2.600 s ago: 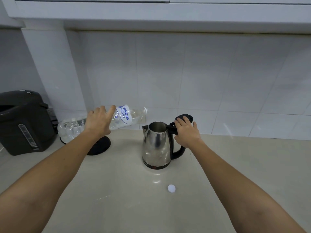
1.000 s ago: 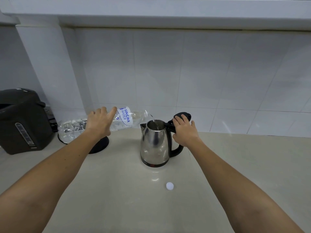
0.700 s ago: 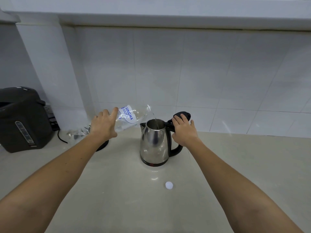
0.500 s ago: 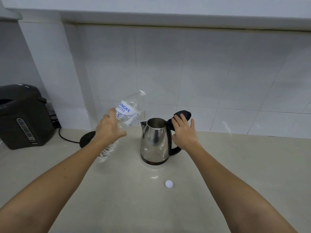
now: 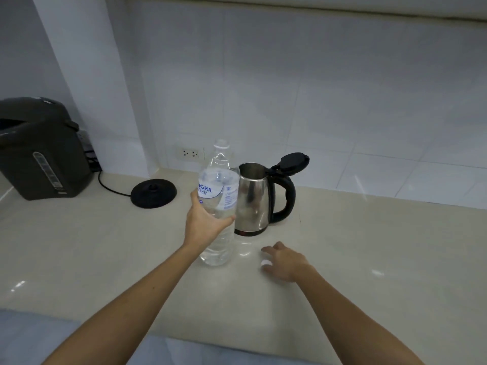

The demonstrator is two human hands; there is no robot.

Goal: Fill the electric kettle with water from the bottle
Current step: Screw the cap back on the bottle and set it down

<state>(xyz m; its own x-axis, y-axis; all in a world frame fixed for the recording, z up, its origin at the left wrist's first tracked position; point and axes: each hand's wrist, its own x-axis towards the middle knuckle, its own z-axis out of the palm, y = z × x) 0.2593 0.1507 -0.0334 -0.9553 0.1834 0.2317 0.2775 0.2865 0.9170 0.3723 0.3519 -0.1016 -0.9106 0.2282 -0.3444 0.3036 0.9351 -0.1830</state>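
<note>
The steel electric kettle (image 5: 254, 198) stands on the countertop with its black lid (image 5: 291, 160) tipped open. A clear plastic water bottle (image 5: 218, 204) with a blue and white label stands upright just left of the kettle, uncapped. My left hand (image 5: 204, 219) is wrapped around its middle. My right hand (image 5: 286, 260) hovers low over the counter in front of the kettle, fingers spread over the small white bottle cap (image 5: 266, 262), which peeks out beneath them.
The kettle's black round base (image 5: 154, 193) sits to the left with its cord running to a dark grey hot-water dispenser (image 5: 42, 151). A wall socket (image 5: 190, 153) is behind the bottle. The beige countertop (image 5: 369, 259) stretches right; its front edge is near me.
The bottle went from tilted over the kettle mouth to upright beside it. My right hand left the kettle lid and dropped down to the white cap.
</note>
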